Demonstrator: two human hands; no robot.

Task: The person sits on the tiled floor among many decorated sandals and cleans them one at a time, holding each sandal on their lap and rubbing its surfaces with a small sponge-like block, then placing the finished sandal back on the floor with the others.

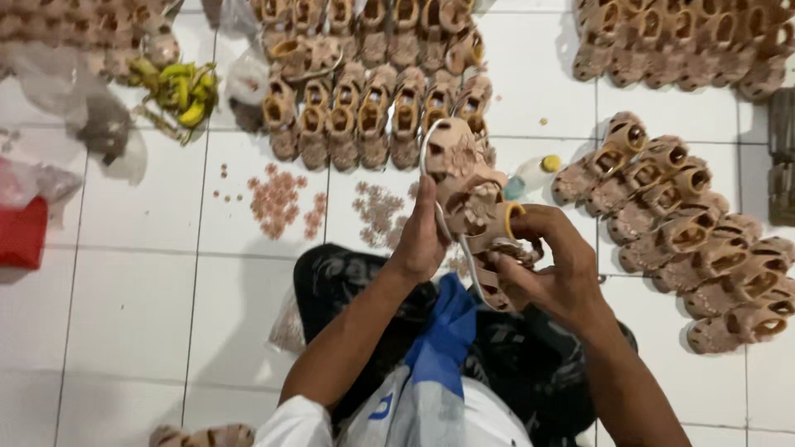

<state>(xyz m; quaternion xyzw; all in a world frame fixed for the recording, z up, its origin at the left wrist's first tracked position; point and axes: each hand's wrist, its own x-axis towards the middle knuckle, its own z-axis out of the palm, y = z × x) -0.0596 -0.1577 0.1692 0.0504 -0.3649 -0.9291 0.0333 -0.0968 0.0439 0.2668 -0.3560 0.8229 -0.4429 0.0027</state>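
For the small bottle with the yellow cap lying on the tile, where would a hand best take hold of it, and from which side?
Grip the bottle around its pale body, coming from above. It lies on its side on the floor tile, yellow cap toward the sandal row. The sandal held in both hands partly covers its other end.

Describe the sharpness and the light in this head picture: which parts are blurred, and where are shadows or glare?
Head view: the left hand and right hand with the pink sandal look soft, slightly blurred; the rows of sandals behind are only a little clearer. Light is even and diffuse; a faint shadow lies on the white tiled floor beside the person; no strong glare.
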